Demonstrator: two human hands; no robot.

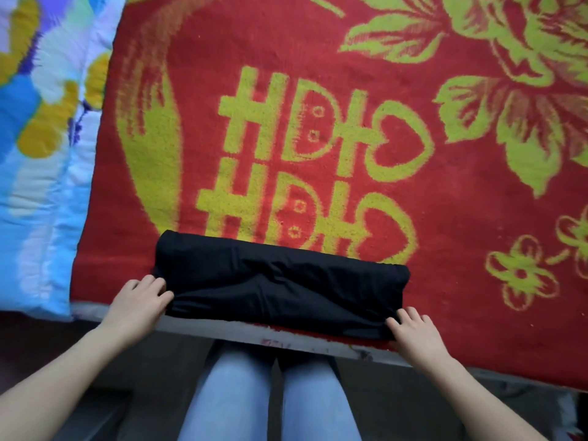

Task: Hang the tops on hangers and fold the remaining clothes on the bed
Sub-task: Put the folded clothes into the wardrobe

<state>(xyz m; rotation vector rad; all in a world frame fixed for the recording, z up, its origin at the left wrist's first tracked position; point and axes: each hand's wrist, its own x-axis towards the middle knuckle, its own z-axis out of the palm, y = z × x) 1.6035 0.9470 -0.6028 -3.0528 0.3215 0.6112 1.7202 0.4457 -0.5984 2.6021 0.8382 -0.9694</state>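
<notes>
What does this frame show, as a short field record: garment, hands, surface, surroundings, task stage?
garment: black garment, folded into a long band, lying across the near edge of the bed
left hand: left hand holds the band's left end, fingers curled
right hand: right hand holds the near right corner
surface: red blanket with yellow-green flowers and characters
surroundings: blue patterned quilt at the left; the person's jeans below
hangers: none in view
stage: folding under way

Smooth matt black cloth garment [280, 281] lies on fuzzy, rough-piled red blanket [461, 218].
</notes>
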